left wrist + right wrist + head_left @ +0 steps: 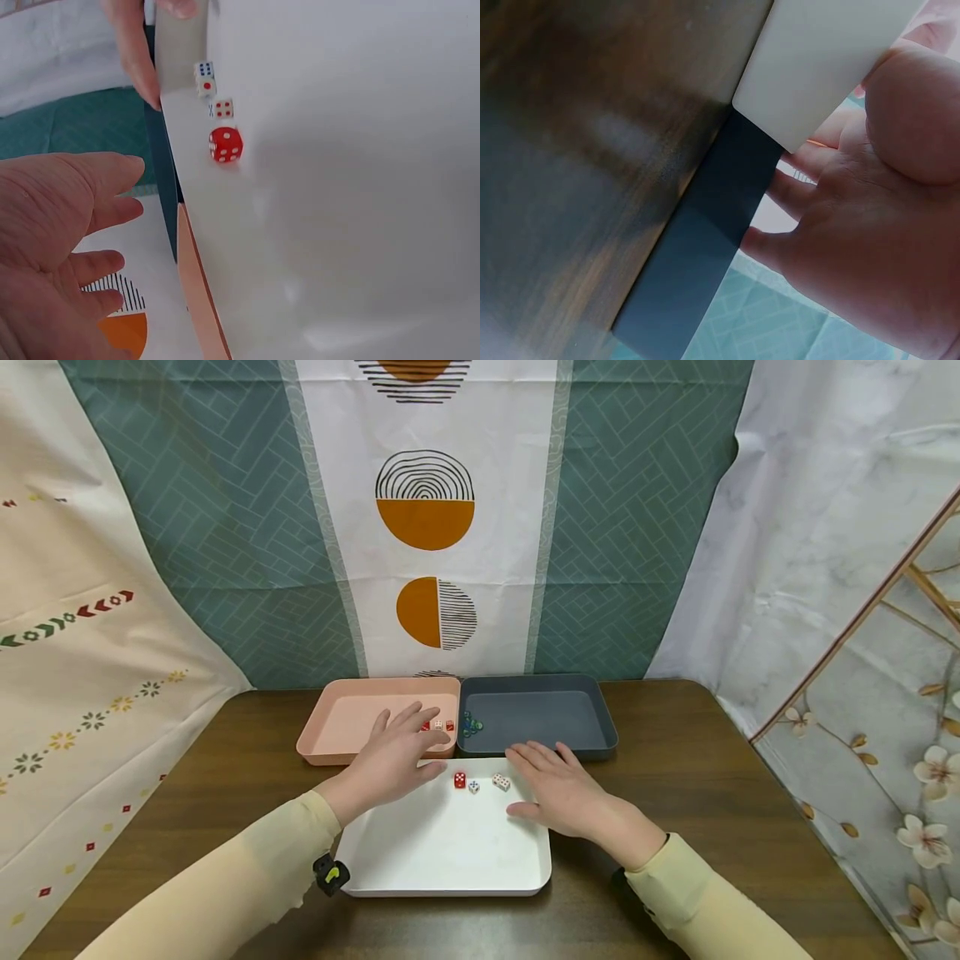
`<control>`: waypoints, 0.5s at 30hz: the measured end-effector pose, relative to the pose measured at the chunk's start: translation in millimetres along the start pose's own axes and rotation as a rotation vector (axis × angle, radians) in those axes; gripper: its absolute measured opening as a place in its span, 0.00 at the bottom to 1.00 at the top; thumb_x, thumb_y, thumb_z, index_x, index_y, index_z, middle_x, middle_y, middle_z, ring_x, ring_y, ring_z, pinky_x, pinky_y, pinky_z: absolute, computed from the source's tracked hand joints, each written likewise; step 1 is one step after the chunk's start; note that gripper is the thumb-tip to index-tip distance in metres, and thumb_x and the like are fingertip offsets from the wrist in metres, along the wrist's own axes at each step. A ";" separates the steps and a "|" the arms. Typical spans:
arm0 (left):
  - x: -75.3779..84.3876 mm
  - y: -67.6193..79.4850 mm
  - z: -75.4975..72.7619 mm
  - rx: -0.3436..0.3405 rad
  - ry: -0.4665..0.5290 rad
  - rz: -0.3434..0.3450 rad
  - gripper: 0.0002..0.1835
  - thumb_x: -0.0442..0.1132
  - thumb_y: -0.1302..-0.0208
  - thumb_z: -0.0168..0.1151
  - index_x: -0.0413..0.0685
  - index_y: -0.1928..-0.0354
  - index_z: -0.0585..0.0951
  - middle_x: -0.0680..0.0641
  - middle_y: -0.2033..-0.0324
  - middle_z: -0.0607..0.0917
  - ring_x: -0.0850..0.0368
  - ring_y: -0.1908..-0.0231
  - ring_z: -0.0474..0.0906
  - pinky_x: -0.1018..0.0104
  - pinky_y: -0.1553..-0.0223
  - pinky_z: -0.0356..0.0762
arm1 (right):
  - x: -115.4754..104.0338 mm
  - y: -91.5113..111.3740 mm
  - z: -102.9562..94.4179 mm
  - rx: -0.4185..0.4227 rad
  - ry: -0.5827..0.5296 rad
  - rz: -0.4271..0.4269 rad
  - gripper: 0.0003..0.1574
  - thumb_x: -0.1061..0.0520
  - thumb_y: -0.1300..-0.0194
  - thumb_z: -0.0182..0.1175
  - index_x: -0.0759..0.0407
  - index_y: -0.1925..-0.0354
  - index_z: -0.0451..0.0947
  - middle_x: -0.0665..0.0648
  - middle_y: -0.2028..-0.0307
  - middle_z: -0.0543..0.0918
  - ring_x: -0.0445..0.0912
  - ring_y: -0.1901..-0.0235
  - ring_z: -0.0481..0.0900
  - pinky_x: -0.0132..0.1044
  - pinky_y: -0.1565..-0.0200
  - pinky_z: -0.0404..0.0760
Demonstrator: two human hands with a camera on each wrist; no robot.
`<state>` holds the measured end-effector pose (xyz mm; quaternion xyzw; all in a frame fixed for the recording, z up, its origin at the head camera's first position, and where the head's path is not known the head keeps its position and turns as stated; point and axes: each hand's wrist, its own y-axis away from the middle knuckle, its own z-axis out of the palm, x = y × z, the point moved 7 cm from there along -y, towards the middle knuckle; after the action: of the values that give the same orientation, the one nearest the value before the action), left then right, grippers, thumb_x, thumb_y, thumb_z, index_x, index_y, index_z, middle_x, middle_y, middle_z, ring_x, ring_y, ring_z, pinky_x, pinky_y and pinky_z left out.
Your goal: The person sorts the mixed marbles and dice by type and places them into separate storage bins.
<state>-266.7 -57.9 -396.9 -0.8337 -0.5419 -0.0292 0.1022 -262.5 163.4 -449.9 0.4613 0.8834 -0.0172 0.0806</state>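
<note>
My left hand [401, 756] hovers over the front right of the pink tray [330, 718], fingers spread and nothing held. Above the back right corner of the white tray [442, 860], my right hand [558, 789] is extended, its fingertips by the dark tray's front rim. Between the hands, near the white tray's back edge, lie a red die [460, 780], a smaller white die [474, 787] and a pair of white dice [501, 782] side by side. Red and white dice [438, 725] in the pink tray are partly hidden by my left fingers.
The dark blue-grey tray [540, 714] adjoins the pink one behind the white tray. Small green and blue pieces [471, 724] sit at its left end. All three trays stand on a brown wooden table [675, 760], with patterned cloth [637, 527] hanging behind.
</note>
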 end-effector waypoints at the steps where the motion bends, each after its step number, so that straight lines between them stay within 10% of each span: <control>1: 0.9 0.4 0.7 -0.001 0.004 0.003 0.21 0.47 0.30 0.79 0.53 0.38 0.91 0.39 0.21 0.73 0.32 0.17 0.57 0.20 0.23 0.45 | -0.1 0.1 -0.1 0.002 -0.001 -0.001 0.56 0.33 0.24 0.69 0.54 0.13 0.60 0.57 0.15 0.63 0.57 0.15 0.56 0.66 0.18 0.49; 15: 12.6 6.9 12.0 -0.032 0.038 0.045 0.18 0.46 0.29 0.79 0.53 0.41 0.92 0.41 0.20 0.72 0.32 0.17 0.58 0.20 0.23 0.48 | -0.7 0.5 -0.4 0.001 -0.002 -0.005 0.56 0.33 0.24 0.69 0.55 0.13 0.60 0.57 0.15 0.63 0.57 0.15 0.56 0.66 0.18 0.49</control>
<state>-256.0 -46.9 -407.5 -0.8464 -0.5206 -0.0513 0.0996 -261.8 163.1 -449.3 0.4589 0.8846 -0.0183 0.0812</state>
